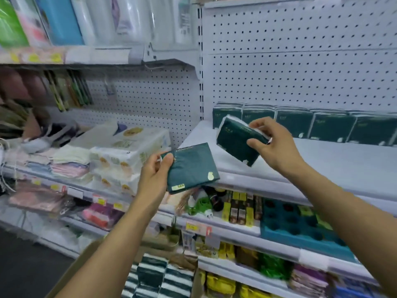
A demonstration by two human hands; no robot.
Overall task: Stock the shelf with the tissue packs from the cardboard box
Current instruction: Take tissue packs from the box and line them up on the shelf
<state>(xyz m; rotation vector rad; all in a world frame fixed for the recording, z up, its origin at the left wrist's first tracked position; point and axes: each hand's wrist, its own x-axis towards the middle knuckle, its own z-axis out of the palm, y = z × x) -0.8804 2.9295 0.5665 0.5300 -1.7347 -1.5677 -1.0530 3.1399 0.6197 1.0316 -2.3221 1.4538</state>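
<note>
At the left, the left hand (158, 168) grips a flat dark green plastic-wrapped tissue pack (191, 167) by its left edge, thumb curled over the top face and the other fingers hidden beneath. This pack lies nearly flat, its long axis running away from the person toward the white metal shelf (322, 160), and it hangs just in front of the shelf's front lip, not yet over the board.

To its right, the right hand (272, 145) pinches a second dark green tissue pack (236, 143) at its right end, fingers over the top edge and thumb on the near face, the span narrow and set by the pack's thickness. That pack is tilted, its long axis sloping down to the right, and it hovers above the bare shelf board, apart from it.

Behind it, against the white pegboard back (300, 72), stands a row of 5 upright dark green packs (294, 122). The right hand is the nearer to that row, so I judge its pack goes down first, turned upright in front of the row. At the bottom, the brown cardboard box (86, 261) shows more packs.
</note>
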